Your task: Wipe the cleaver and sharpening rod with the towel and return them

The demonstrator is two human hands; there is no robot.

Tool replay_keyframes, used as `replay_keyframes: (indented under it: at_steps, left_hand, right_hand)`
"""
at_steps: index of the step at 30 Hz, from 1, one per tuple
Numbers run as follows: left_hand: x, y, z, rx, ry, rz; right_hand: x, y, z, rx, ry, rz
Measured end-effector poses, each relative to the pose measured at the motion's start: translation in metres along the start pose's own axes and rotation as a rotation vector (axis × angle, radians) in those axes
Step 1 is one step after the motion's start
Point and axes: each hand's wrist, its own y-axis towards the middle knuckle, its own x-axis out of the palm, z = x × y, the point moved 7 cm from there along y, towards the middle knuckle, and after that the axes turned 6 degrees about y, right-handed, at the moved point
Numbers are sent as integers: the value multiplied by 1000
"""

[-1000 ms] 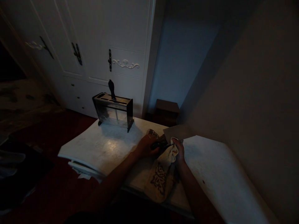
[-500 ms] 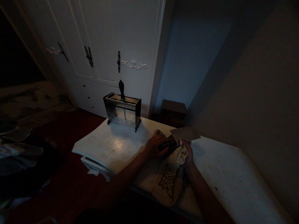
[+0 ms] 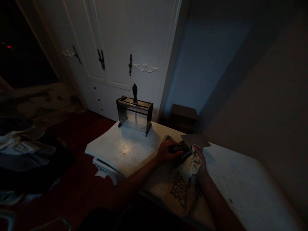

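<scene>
My left hand [image 3: 167, 152] is closed around the black handle [image 3: 176, 148] of what looks like a knife. A broad grey blade [image 3: 196, 140] shows beyond the handle, partly hidden behind my right hand. My right hand [image 3: 201, 160] grips the bunched top of a beige cloth [image 3: 179, 189] with a dark scroll pattern, pressed close to the blade. The cloth's lower part hangs towards me over the near table edge. Another patterned bit of fabric lies beyond my left hand. Dim light hides the fingers in part.
A clear-sided knife block [image 3: 134, 117] with one black-handled knife [image 3: 135, 93] upright in it stands on the white table [image 3: 108, 146]. White wardrobe doors [image 3: 115, 38] rise behind. A brown box-like piece [image 3: 184, 112] sits past the table. Clothes [image 3: 26, 141] are piled at left.
My view has turned slightly left, so everything sits further right in the picture. Both hands keep their hold, with the cloth still bunched by the blade.
</scene>
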Motion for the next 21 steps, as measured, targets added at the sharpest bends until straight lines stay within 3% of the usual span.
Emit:
replay_keyframes:
  at_steps: [4, 7, 13, 17, 21]
  left_hand:
    - [-15, -3, -4, -201, -139, 127]
    - [-35, -3, 4, -258, -193, 190]
    - [-102, 19, 53, -143, -198, 271]
    - [-149, 44, 83, -130, -242, 325]
    - [-187, 72, 117, -100, -188, 301]
  right_hand:
    - [3, -9, 1, 102, -13, -23]
    - [8, -17, -2, 118, -10, -21]
    - [23, -24, 3, 256, 100, -112]
    - [14, -16, 7, 288, 92, -90]
    - [3, -9, 5, 211, 68, -16]
